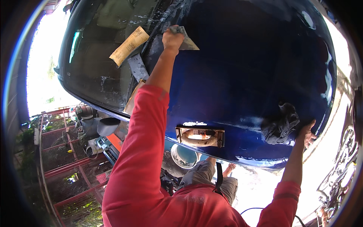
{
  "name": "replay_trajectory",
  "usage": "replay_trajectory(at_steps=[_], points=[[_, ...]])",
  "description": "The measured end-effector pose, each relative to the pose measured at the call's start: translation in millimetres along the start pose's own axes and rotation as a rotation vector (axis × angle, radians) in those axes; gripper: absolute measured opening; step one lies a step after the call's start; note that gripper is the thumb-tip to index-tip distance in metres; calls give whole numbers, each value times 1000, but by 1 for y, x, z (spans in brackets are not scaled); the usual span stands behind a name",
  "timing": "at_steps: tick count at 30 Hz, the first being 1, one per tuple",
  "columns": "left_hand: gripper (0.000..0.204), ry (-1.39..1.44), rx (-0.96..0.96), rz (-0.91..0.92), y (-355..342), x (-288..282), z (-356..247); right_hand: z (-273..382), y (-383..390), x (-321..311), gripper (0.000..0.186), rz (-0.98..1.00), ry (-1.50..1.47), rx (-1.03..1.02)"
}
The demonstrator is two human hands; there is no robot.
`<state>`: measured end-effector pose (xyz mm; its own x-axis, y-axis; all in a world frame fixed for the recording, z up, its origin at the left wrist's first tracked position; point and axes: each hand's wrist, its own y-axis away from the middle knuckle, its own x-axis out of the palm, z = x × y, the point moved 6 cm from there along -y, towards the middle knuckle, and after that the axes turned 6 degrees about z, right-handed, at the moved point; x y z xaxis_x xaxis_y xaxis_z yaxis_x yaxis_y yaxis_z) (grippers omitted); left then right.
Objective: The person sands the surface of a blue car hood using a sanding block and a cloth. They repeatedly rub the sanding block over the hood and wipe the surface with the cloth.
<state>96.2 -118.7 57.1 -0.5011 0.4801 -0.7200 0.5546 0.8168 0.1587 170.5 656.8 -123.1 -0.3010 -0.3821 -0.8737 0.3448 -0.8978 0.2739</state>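
Stretched out over the blue car hood (234, 68), my left hand (172, 40) is closed around a thin grey sheet (189, 42) with a tan edge, which looks like sandpaper. The sheet lies against the hood beside the windshield (102, 60). My right hand (308, 134) rests at the hood's right edge with its fingers apart, holding nothing. Close to it, a crumpled dark wet cloth (280, 126) lies on the hood. A block with a curved handle (199, 137) sits by the hood's near edge.
A curled yellowish sandpaper sheet (129, 45) and a grey strip (138, 67) lie on the windshield side. Below the near edge stands a bucket (184, 156) of bluish liquid. Tools, containers and red metal mesh (60, 151) are at left; bicycle parts (342, 162) are at right.
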Motion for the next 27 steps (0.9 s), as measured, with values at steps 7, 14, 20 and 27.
replay_trajectory(at_steps=[7,14,20,27], points=[[48,88,84,20,-4,8,-5,-1,-1,1,134,9,0,4],[49,188,40,76,-15,19,-7,0,-2,1,135,3,34,22],[49,171,169,51,-23,14,-9,1,0,-1,134,13,41,27],[63,157,183,-6,-25,8,-5,4,1,-2,132,6,50,10]])
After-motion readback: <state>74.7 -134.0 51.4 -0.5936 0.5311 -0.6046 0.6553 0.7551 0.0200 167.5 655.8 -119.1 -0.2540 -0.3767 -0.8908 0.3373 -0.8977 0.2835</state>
